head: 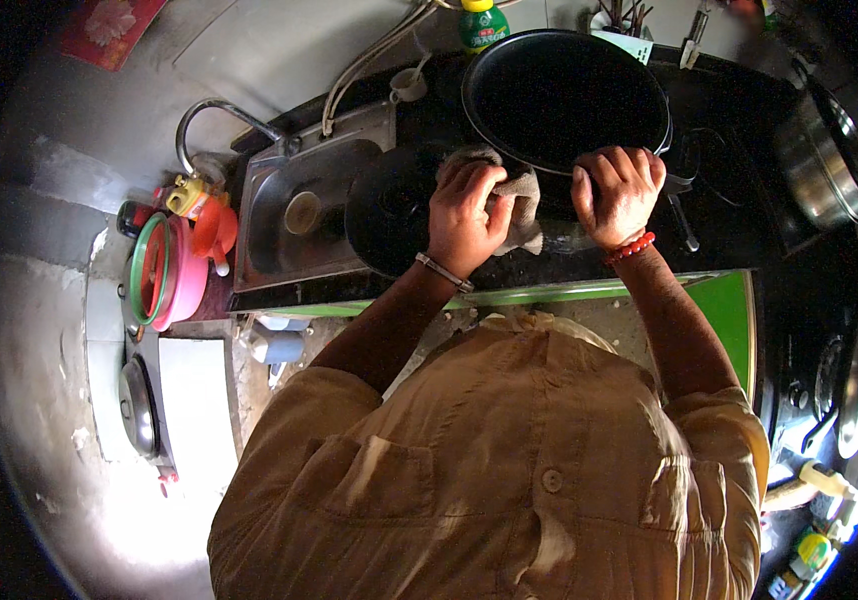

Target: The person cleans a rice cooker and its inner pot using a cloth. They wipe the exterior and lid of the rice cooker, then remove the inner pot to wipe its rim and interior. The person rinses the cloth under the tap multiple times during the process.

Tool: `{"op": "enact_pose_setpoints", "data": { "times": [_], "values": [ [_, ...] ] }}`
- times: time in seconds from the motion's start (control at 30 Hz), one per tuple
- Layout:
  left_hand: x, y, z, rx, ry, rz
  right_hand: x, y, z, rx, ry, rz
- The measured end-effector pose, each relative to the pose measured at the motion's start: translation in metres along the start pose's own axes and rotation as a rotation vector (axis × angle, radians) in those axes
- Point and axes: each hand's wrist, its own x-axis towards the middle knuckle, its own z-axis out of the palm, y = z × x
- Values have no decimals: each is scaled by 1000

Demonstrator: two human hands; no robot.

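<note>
My left hand (465, 217) is closed on a crumpled grey-brown cloth (525, 206), whose loose end hangs out beside the thumb. Under that hand and wrist lies a dark round pan or lid (388, 214), overlapping the right part of the sink. A large, deep black pan (568, 97) stands at the back of the black counter. My right hand (619, 193) has its fingers curled over the pan's front right rim; the fingertips are hidden. Some of the cloth lies close to the pan's front edge. The pan's inside is too dark to make out.
To the left is a steel sink (268, 259) with a curved tap (223, 105). Pink and green basins (187, 281) stand beyond it. A small cup (408, 86) and green bottle (483, 28) are behind. A steel pot (823, 165) stands far right.
</note>
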Motion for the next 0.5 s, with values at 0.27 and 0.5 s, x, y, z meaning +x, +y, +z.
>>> {"op": "enact_pose_setpoints", "data": {
  "times": [0.27,0.5],
  "values": [
    [10,23,5,105,-25,-121,1,0,-2,8,34,-30],
    [12,41,17,182,31,-184,-1,2,-4,56,25,-54]
  ]
}}
